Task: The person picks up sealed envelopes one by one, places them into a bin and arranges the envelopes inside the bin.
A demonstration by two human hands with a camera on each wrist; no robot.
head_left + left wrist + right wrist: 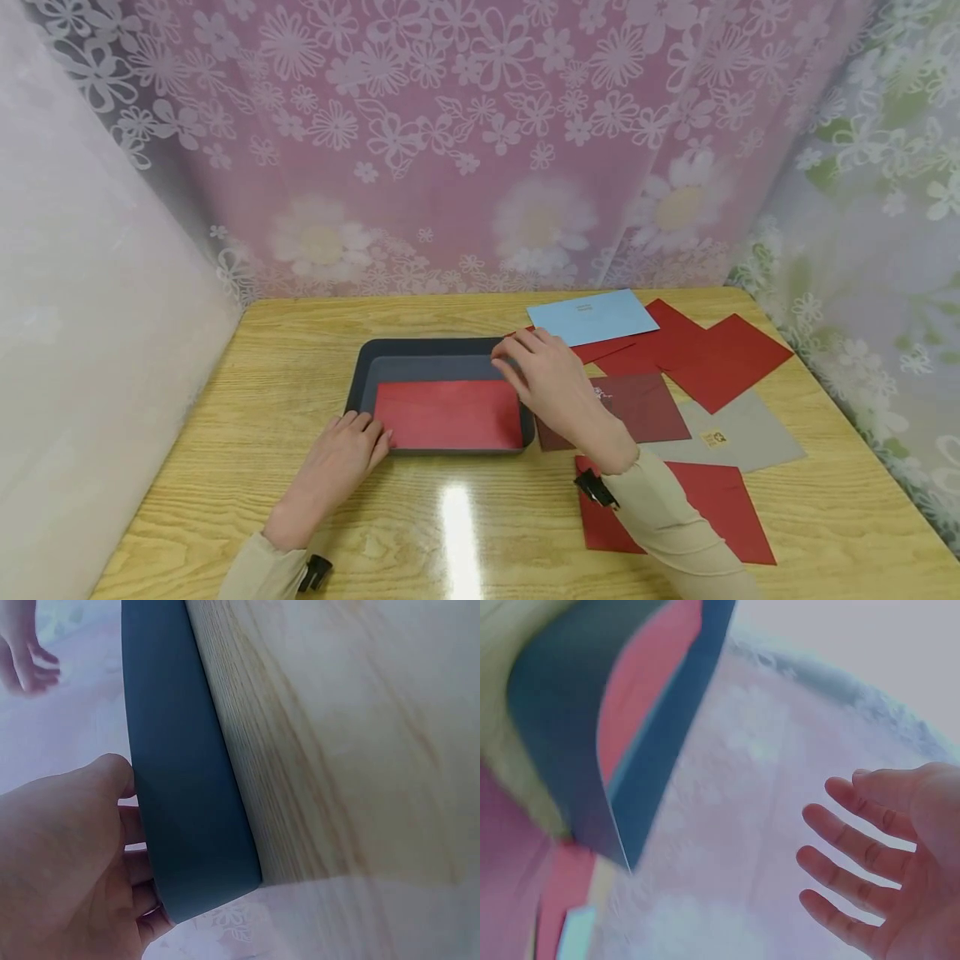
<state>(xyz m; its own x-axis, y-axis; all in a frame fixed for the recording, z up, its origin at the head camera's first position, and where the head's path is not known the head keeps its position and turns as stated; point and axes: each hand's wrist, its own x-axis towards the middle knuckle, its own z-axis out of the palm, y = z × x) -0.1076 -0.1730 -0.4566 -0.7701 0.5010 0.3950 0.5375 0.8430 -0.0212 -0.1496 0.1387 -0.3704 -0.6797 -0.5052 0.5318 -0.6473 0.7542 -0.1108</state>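
A dark grey tray [431, 367] stands on the table with a red envelope [448, 415] lying flat in it. At the tray's front left corner my left hand [347, 446] grips the rim. In the left wrist view, the left hand's fingers [139, 866] reach behind the tray's wall [187, 780]. Above the right side of the tray hovers my right hand [551, 379], holding nothing. Its fingers [847, 832] are spread and slightly bent in the right wrist view, apart from the tray [649, 765].
Right of the tray lie a light blue envelope [596, 318], several red envelopes [731, 362], a maroon envelope [645, 408] and a beige envelope [750, 429]. Another red envelope [712, 504] lies nearer, partly under my right sleeve [675, 517]. Flowered curtains [450, 167] border the wooden table [285, 358].
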